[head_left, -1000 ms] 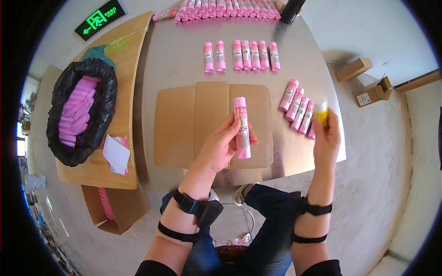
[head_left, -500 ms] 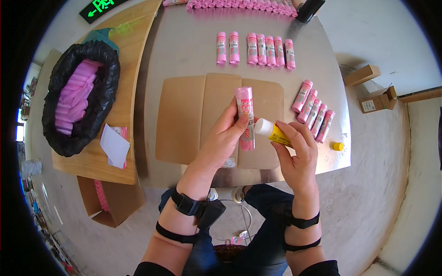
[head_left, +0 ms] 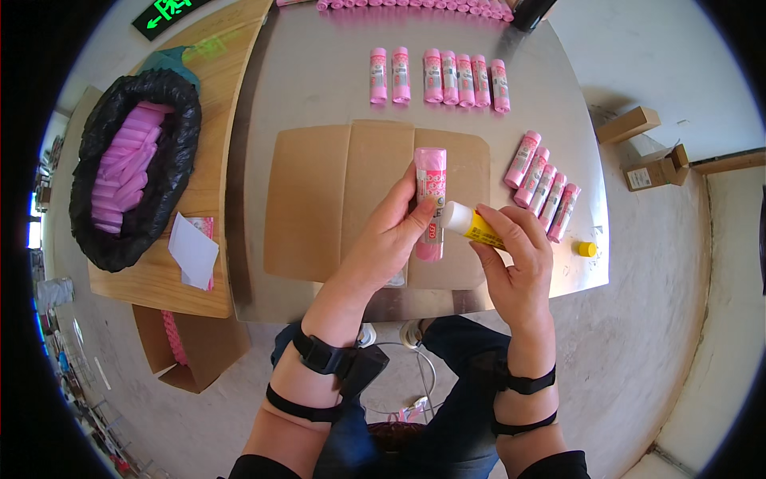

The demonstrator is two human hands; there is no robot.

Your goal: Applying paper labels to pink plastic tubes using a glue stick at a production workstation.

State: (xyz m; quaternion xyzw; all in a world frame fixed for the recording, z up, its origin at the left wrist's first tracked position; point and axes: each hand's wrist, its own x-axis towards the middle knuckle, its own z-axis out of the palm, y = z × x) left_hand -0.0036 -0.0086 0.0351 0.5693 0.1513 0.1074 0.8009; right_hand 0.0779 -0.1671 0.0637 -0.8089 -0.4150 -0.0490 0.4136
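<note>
My left hand (head_left: 384, 239) is closed round a pink plastic bag roll (head_left: 431, 169), held upright with a printed paper band about its middle. In my right hand (head_left: 520, 267) is a yellow glue stick (head_left: 485, 231), tilted with its white end toward the roll. That white end lies at or very near the band's right edge; whether it touches I cannot tell. Below both hands a flattened brown cardboard sheet (head_left: 306, 203) rests on the metal table (head_left: 319, 80). A yellow cap (head_left: 586, 249) stands near the table's right corner.
Several banded rolls (head_left: 523, 160) lie slanted at the right; more form a row (head_left: 449, 78) beyond the cardboard. A larger pile (head_left: 415, 4) fills the far edge. On the wooden table at left are a black-lined container (head_left: 185, 152) of pink rolls and white paper (head_left: 193, 251).
The held roll has turned a little, so more of the band's printed face shows, and it has shifted slightly right. The glue stick stays beside it. The whole view has shifted slightly.
</note>
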